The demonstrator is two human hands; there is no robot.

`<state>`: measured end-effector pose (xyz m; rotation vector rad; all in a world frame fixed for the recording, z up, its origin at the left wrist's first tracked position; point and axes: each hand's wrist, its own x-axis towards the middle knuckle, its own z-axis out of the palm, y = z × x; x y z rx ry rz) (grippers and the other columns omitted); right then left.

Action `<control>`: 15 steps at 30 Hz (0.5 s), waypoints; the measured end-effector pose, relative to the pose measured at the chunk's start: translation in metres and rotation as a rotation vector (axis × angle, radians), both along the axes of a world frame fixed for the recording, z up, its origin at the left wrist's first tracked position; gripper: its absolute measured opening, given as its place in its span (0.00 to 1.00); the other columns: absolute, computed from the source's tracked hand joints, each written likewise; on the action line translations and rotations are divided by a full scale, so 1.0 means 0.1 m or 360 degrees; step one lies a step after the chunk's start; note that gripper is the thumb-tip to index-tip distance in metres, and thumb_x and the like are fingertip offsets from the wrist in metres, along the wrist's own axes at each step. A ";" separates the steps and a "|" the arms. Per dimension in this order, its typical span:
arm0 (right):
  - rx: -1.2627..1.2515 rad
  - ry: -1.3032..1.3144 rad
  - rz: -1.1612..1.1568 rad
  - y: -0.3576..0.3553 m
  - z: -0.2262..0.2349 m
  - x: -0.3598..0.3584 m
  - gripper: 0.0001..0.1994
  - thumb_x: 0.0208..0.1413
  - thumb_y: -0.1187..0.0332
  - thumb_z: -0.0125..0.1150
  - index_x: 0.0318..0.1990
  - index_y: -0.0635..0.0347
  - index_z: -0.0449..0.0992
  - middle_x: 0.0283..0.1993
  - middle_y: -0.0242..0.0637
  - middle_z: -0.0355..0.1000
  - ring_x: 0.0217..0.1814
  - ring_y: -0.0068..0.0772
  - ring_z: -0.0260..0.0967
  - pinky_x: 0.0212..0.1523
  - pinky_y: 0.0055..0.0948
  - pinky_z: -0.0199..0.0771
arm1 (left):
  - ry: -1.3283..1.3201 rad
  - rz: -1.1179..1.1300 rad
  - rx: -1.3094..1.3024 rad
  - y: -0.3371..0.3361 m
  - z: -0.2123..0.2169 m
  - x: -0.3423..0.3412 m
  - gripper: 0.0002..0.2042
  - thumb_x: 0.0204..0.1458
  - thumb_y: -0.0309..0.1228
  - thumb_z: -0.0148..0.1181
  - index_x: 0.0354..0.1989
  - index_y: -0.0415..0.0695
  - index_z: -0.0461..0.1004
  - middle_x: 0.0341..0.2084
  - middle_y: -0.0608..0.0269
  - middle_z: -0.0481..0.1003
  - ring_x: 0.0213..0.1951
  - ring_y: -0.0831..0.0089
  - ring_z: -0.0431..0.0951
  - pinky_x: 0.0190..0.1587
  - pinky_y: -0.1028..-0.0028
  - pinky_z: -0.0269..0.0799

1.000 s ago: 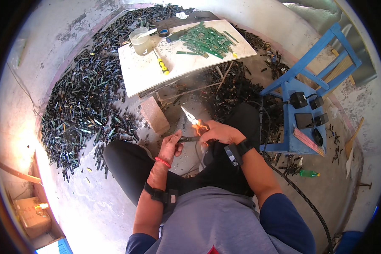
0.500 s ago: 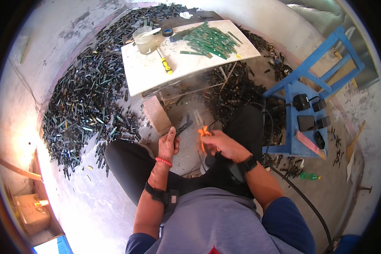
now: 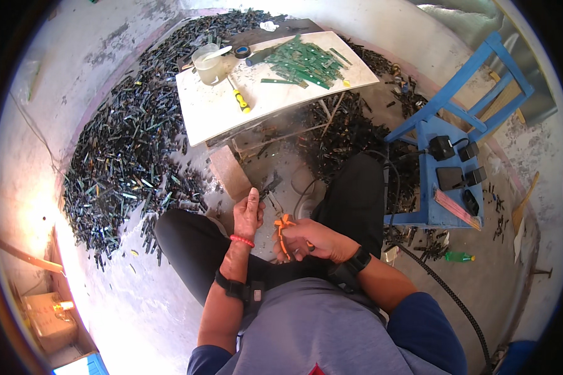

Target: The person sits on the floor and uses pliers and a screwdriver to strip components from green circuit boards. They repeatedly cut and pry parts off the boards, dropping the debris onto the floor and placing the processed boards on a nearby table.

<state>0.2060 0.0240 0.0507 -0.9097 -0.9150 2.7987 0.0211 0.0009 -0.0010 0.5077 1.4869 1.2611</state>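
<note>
Below the grey shirt point(image 3: 313, 325), 2 bent knees in black trousers point(image 3: 187, 234) frame both hands. The right hand point(image 3: 319, 239) is wrapped around the orange-handled pliers point(image 3: 283, 228), its handles spread apart; whether the metal jaws touch anything is too blurred to tell. Just beside it, the left hand point(image 3: 248, 215), a red bead bracelet point(image 3: 242, 240) at its wrist, is closed with the thumb up on a dark strip point(image 3: 271, 182), which sticks out past the fingers. To the right, a black cable point(image 3: 450, 294) runs past a blue chair point(image 3: 423, 203) with black adapters point(image 3: 441, 148) on its seat. Past the left hand, a brownish block point(image 3: 230, 173) stands near a white-topped table point(image 3: 206, 122). On that top lie a yellow-and-black screwdriver point(image 3: 241, 100), a cloudy container point(image 3: 208, 70) with a white spoon point(image 3: 219, 52) across it, and a pile of green strips point(image 3: 306, 60). Dark scraps point(image 3: 125, 150) cover the floor left of and behind the table.
</note>
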 end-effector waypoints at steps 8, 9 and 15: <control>-0.0019 -0.0028 -0.0011 -0.01 0.02 -0.02 0.14 0.58 0.60 0.47 0.42 0.62 0.69 0.36 0.38 0.74 0.36 0.30 0.74 0.21 0.20 0.68 | 0.0097 -0.0101 0.0100 -0.01 -0.03 0.01 0.26 0.52 0.55 0.52 0.19 0.40 0.67 0.08 0.75 0.58 0.10 0.86 0.55 0.12 0.82 0.49; -0.0036 0.0008 -0.0025 -0.01 0.00 -0.02 0.14 0.58 0.60 0.47 0.42 0.62 0.69 0.36 0.38 0.74 0.36 0.30 0.74 0.21 0.19 0.67 | 0.0118 -0.0105 0.0098 -0.01 -0.02 0.02 0.26 0.52 0.55 0.52 0.19 0.40 0.67 0.08 0.75 0.58 0.10 0.86 0.55 0.12 0.82 0.49; -0.0164 0.0046 -0.0154 -0.04 -0.09 -0.05 0.15 0.59 0.59 0.44 0.41 0.61 0.70 0.36 0.37 0.74 0.35 0.28 0.73 0.18 0.17 0.62 | 0.0222 -0.0139 0.0174 -0.01 -0.07 0.02 0.26 0.54 0.53 0.50 0.17 0.40 0.67 0.09 0.74 0.59 0.11 0.85 0.57 0.13 0.81 0.51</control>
